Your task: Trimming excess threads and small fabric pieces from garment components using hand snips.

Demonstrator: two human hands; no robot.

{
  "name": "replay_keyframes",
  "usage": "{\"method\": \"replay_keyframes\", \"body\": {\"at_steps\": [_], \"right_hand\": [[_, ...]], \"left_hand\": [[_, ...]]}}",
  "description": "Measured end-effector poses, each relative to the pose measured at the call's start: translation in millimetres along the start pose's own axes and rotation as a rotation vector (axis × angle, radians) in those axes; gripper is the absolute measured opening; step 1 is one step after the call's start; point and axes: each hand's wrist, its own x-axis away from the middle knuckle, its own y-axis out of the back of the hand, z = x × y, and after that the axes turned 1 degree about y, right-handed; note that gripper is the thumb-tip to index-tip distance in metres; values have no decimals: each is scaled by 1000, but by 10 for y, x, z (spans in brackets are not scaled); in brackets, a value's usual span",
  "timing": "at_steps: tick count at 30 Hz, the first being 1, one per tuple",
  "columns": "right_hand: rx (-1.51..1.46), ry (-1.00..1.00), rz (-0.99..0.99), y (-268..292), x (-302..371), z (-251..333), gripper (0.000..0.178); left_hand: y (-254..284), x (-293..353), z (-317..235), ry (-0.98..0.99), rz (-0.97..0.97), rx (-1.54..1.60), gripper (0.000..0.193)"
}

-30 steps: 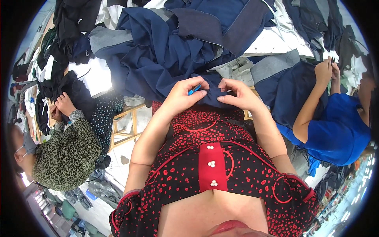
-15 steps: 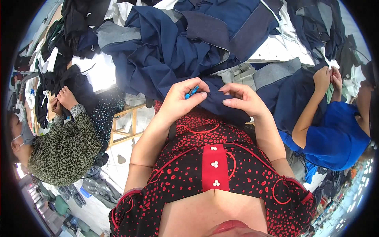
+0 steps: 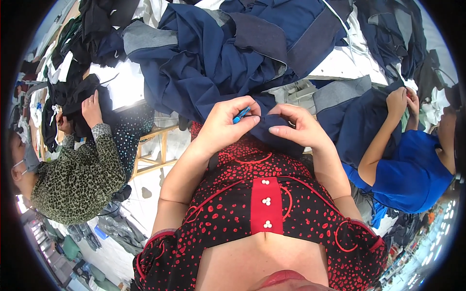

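Observation:
Held in my left hand [image 3: 228,120] is a small bright blue tool [image 3: 241,115], perhaps thread snips; its working end is hidden by the fingers. The same fingertips pinch the edge of a navy garment [image 3: 208,72]. Close beside it, my right hand [image 3: 297,127] grips a fold of this dark cloth between thumb and fingers. From both hands the cloth hangs down over my lap, and the rest lies crumpled on the table in front, with grey and dark panels showing.
On the left a person in a leopard-print top [image 3: 80,182] handles black cloth. To the right, another person in a blue top [image 3: 405,169] holds navy cloth. A white table [image 3: 335,65] lies under the garment pile, with a wooden frame [image 3: 158,150] below at left.
My hands have drawn slightly closer together, the left one shifting a little right with the blue tool. The person on the left has raised a hand from the black cloth.

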Motion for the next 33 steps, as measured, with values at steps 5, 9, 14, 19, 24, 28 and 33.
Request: {"method": "replay_keyframes", "body": {"at_steps": [5,9,14,19,24,28,33], "right_hand": [[-55,-114,-144,-30,-40,3,23],[-375,-108,-179,57,-21,-81,32],[-306,-231,78,75,30,114,17],[-381,-253,43,41,37,24,13],[-483,-282,-102,-32,23,-40,11],[-466,-251,-118,-31,6,-105,11],[-281,-165,-113,-20,1,-139,10]], "left_hand": [[-10,-6,10,-12,34,-46,7],[24,7,15,47,36,55,7],[10,17,46,171,27,268,7],[21,-7,59,211,31,287,8],[-43,-54,36,-219,-289,-212,14],[-86,-52,-68,-327,-178,-261,16],[-208,-141,30,-331,-172,-314,12]]}}
